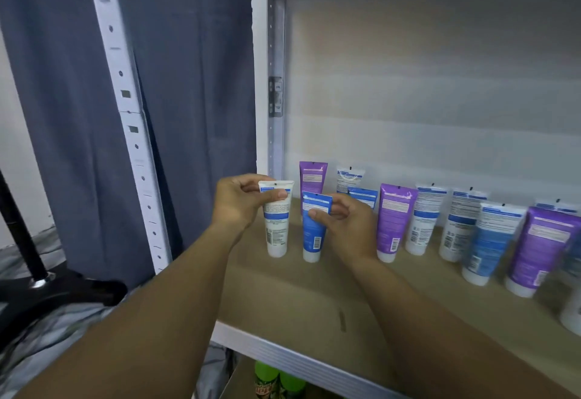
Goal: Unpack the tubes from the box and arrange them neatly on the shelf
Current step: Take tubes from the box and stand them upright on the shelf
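Note:
My left hand (240, 202) pinches the crimped top of a white tube (276, 229) that stands cap-down at the left end of the wooden shelf (314, 304). Right beside it stands a blue tube (314, 232), cap-down, with my right hand (345, 225) gripping its upper part between thumb and fingers. Behind and to the right, several more tubes stand cap-down in rows: a purple tube (394, 222), white ones (423, 222) and another blue one (490, 241). No box is in view.
A white perforated upright (132, 122) and a grey curtain (195, 84) stand left of the shelf. The shelf's metal front edge (283, 354) runs below my arms. Green bottles (276, 383) sit on the level below. A black stand base (47, 288) lies at lower left.

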`<state>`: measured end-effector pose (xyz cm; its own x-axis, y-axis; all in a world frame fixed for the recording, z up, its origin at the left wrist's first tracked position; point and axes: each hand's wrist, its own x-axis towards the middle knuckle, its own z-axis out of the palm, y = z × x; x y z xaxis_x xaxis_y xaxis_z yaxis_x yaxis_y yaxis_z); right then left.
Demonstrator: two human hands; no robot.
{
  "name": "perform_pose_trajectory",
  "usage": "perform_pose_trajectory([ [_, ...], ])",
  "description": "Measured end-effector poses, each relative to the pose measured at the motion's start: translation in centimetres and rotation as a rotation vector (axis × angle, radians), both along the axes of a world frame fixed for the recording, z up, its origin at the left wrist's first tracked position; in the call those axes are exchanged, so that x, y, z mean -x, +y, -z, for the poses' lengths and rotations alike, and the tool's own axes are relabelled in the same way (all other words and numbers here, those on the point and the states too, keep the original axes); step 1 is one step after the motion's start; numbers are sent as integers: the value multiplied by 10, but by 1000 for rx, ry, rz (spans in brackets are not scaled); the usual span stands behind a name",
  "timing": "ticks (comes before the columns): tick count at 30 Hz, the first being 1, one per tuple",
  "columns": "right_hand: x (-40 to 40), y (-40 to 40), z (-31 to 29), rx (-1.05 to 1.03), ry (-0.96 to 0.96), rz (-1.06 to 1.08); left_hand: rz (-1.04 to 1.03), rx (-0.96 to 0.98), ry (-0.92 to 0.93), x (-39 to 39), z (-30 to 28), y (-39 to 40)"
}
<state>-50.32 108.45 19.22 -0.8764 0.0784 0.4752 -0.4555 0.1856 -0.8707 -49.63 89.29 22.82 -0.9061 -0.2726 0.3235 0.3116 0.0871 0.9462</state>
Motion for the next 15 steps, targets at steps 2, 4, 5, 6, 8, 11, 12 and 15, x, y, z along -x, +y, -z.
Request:
perform_pose_trajectory([
  [2, 9, -3, 2, -1, 27, -3, 15, -10, -7, 13, 1, -3],
  [4, 16, -6, 1, 1, 35, -20, 45, -11, 4, 22, 2, -5],
  [5, 18, -7, 0, -6, 34, -23, 58, -10, 9, 25, 3, -5],
  [6, 21, -9, 0, -10, 31, -19, 68, -12, 14, 27, 4, -6],
  [8, 25, -10, 0, -10, 31, -11, 74, -20, 19, 30, 6, -7],
  [11, 28, -10, 3, -19, 29, -4, 78, 3, 5, 31, 7, -6],
  [12, 28, -9, 3, -21, 29, -3, 76, 16, -2, 30, 8, -5],
  [15, 27, -9, 4, -31, 15, -10, 44, 46, -12, 29, 11, 0],
])
